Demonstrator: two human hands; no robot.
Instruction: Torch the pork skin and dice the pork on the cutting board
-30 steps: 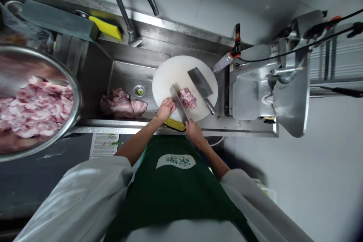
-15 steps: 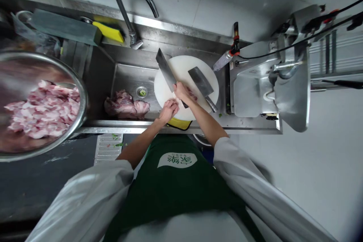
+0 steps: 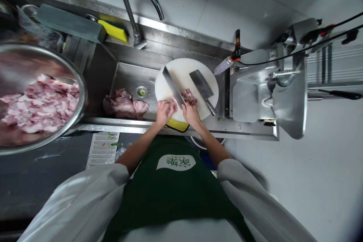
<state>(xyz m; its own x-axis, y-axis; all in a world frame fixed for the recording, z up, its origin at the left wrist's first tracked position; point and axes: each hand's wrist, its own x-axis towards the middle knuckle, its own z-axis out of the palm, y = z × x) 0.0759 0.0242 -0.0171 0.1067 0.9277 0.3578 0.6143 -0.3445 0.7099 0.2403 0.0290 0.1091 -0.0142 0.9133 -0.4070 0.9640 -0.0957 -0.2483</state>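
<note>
A round white cutting board [image 3: 181, 70] lies across the right part of a steel sink [image 3: 127, 77]. On it sits a small lump of raw pink meat [image 3: 189, 95]. My right hand [image 3: 191, 114] is closed round the handle of a cleaver [image 3: 173, 86], whose blade runs up and to the left, just left of the meat. My left hand [image 3: 163, 112] is curled at the board's near edge, fingertips by the blade; what it pinches is hidden. A second cleaver [image 3: 202, 86] lies flat on the board to the right.
More raw meat [image 3: 124, 104] lies in the sink basin near the drain. A big steel bowl [image 3: 76, 83] of cut meat stands at the left. A tap [image 3: 136, 11] arches over the sink. A steel slicing machine [image 3: 272, 87] stands right of the board.
The cleaver in my right hand swung up and away over the board, then came back down toward the meat. My left hand stayed at the board's near edge.
</note>
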